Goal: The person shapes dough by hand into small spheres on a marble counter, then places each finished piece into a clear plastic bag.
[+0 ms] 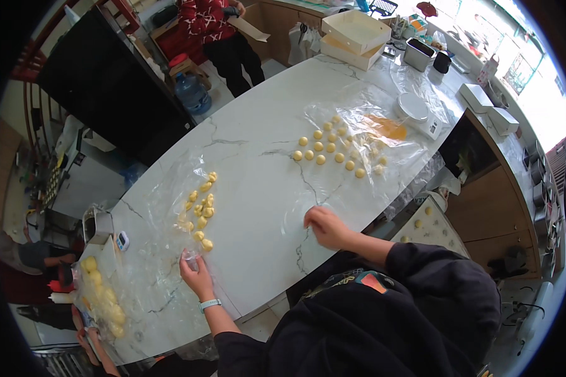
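Observation:
My left hand [197, 276], with a pale band on its wrist, pinches the near edge of a clear plastic sheet [177, 204]. Just beyond its fingers lie several yellow dough pieces [202, 221] in a loose row, partly under the sheet. My right hand [327, 226] is curled down on the marble-patterned table; whatever sits under its fingers is hidden. Farther off from it, small pale dough balls [318, 146] stand in rough rows. Some of these are covered by another clear plastic sheet [358, 129].
A kitchen scale [414, 107] and white boxes [356, 38] stand toward the far right. Large yellow dough lumps [104, 295] lie under plastic at the left end, near another person's hands [89, 336]. A timer [122, 240] is close by. A person [217, 38] stands across the table.

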The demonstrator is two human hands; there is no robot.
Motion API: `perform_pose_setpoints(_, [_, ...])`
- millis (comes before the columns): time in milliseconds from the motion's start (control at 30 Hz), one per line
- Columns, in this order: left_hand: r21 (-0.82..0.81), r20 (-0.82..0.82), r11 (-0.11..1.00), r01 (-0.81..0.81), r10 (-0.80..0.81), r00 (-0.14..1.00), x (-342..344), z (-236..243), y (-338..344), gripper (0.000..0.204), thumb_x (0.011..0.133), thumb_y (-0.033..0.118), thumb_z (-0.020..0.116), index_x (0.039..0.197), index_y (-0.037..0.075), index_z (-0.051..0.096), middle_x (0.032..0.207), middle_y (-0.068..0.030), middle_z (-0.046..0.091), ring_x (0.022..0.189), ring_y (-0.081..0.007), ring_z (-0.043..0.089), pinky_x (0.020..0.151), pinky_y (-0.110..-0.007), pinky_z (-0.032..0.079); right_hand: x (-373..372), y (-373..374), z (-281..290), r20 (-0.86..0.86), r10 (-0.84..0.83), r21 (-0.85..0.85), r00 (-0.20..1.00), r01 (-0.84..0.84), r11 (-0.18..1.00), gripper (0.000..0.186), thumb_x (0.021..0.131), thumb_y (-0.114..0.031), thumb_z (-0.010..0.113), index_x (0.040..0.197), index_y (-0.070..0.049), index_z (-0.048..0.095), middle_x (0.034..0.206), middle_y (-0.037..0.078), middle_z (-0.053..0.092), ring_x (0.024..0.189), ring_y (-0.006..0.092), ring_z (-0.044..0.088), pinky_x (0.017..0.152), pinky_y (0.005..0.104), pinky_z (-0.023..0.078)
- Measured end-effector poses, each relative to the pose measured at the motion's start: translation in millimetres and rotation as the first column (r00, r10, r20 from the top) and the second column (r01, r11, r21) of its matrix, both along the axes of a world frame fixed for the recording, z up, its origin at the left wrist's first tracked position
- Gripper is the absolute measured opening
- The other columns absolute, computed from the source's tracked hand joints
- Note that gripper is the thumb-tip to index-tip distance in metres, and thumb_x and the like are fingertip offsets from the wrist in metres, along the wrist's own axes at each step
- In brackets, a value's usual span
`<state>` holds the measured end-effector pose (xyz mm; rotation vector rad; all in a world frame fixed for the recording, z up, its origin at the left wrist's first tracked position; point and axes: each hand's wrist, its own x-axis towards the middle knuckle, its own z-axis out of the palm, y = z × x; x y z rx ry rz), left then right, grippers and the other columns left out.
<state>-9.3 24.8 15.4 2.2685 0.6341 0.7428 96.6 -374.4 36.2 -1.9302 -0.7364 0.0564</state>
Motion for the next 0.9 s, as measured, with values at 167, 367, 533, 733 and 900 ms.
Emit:
perform_pose_setpoints(167, [-0.036, 0.033, 0.999, 0.013, -0.012, 0.999, 1, -8, -1, 0.039, 0.089, 0.011, 0.064, 0.126, -0.001, 0.058, 0.124, -0.0198, 0.061, 0.111, -0.0346, 0.060, 0.096, -0.041, 0.049, 33, 21, 5, 0.037, -0.214, 0.005, 0.976, 0.214, 0.977, 0.020, 0.080, 0.008, 0.052, 0.096, -0.004, 0.054, 0.096, 0.015, 0.057, 0.097, 0.0360, 0.055, 0.085, 0.0428, 0.046])
perform_pose_setpoints(367, [-0.054, 0.044, 0.999, -0.002, 0.005, 0.999, 0, -7, 2, 0.039, 0.089, 0.011, 0.065, 0.125, -0.001, 0.058, 0.122, -0.0196, 0.062, 0.110, -0.0338, 0.061, 0.096, -0.041, 0.048, -3, 6, 4, 0.045, 0.017, -0.044, 0.999, -0.015, 0.999, 0.016, 0.082, 0.005, 0.054, 0.095, -0.004, 0.055, 0.096, 0.015, 0.057, 0.097, 0.0356, 0.055, 0.087, 0.0434, 0.045])
perform_pose_setpoints(533, [0.008, 0.041, 1.000, 0.000, -0.001, 0.999, 0, -9, 0, 0.039, 0.089, 0.012, 0.066, 0.125, 0.000, 0.059, 0.121, -0.0188, 0.062, 0.110, -0.0323, 0.061, 0.096, -0.040, 0.048, 27, 0, 3, 0.069, -0.209, -0.086, 0.975, 0.215, 0.973, 0.013, 0.086, 0.001, 0.057, 0.098, -0.004, 0.055, 0.100, 0.015, 0.057, 0.100, 0.0360, 0.055, 0.089, 0.0427, 0.045])
perform_pose_setpoints(733, [-0.015, 0.024, 1.000, -0.001, 0.001, 1.000, 3, -7, -5, 0.038, 0.090, 0.012, 0.065, 0.125, 0.000, 0.059, 0.121, -0.0176, 0.063, 0.110, -0.0308, 0.061, 0.095, -0.039, 0.048, -5, 5, 11, -0.170, -0.029, -0.059, 0.985, 0.019, 0.998, 0.028, 0.085, -0.003, 0.063, 0.111, -0.004, 0.052, 0.109, 0.015, 0.057, 0.107, 0.0357, 0.054, 0.091, 0.0418, 0.047])
perform_pose_setpoints(900, [-0.072, 0.037, 0.997, 0.008, -0.005, 0.999, -2, -6, 0, 0.038, 0.090, 0.012, 0.065, 0.125, -0.001, 0.059, 0.121, -0.0176, 0.063, 0.110, -0.0305, 0.062, 0.096, -0.039, 0.048, -5, -19, 8, 0.016, -0.353, -0.034, 0.935, 0.354, 0.935, 0.071, 0.076, -0.009, 0.077, 0.136, -0.008, 0.042, 0.120, 0.015, 0.056, 0.112, 0.0305, 0.055, 0.094, 0.0392, 0.048])
